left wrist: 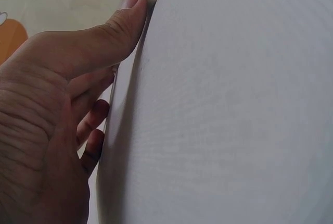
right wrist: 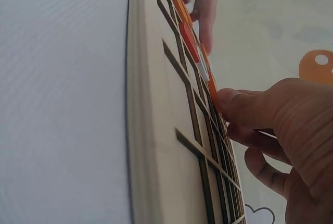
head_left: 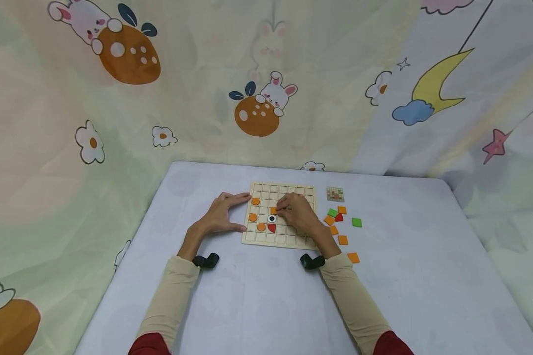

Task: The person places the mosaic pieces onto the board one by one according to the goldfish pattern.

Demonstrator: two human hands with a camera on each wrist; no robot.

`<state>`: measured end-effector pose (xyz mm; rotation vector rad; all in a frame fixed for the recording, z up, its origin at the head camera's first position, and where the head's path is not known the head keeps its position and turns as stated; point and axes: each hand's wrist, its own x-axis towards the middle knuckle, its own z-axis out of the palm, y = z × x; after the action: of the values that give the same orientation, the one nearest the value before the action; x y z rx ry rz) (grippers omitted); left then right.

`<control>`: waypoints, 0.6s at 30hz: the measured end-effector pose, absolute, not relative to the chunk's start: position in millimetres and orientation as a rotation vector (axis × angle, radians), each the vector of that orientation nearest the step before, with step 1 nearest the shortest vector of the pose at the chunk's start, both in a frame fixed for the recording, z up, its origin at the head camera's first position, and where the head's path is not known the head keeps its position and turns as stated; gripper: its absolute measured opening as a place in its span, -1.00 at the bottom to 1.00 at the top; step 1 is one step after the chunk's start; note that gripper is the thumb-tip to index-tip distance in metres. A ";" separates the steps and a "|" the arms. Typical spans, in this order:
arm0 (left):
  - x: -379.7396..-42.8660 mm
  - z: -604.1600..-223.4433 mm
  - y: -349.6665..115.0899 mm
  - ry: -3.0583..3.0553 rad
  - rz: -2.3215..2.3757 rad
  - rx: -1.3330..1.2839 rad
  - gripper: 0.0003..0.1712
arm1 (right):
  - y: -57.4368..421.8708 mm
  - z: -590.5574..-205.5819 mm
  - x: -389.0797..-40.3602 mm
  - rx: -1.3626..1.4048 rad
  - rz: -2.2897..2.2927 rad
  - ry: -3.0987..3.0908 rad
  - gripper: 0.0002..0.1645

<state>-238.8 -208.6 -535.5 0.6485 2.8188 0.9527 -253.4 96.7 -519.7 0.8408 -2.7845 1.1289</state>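
Note:
A light wooden grid board (head_left: 277,240) lies on the table, its squares marked by dark grooves. My left hand (head_left: 221,214) rests at the board's left edge, thumb and index finger stretched apart along it. Over the board's middle, my right hand (head_left: 296,213) pinches an orange square tile (head_left: 274,210) between thumb and fingers, low on the grid. Just below that tile sit a white tile with a black dot (head_left: 272,219) and a red quarter-round tile (head_left: 272,228). Orange round tiles (head_left: 261,227) occupy several squares on the left. The right hand covers part of the grid.
Right of the board lie several loose orange square tiles (head_left: 343,240), green square tiles (head_left: 357,223) and a red tile (head_left: 339,217). A small patterned card (head_left: 335,194) is behind them. A patterned cloth (head_left: 195,88) hangs beyond the white table (head_left: 257,305).

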 end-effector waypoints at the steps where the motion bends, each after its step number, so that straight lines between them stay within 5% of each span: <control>1: -238.8 -535.5 -208.5 2.818 0.948 0.650 0.23 | 96.2 -520.0 -253.3 0.842 1.125 -2.782 -0.88; 18: -239.9 -536.8 -208.6 2.821 0.939 0.634 0.22 | 89.3 -515.7 -251.3 0.879 1.077 -2.813 -0.88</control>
<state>-239.9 -208.6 -536.8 0.6344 2.8210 0.9385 -251.3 89.3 -515.7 0.8790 -2.8131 1.0765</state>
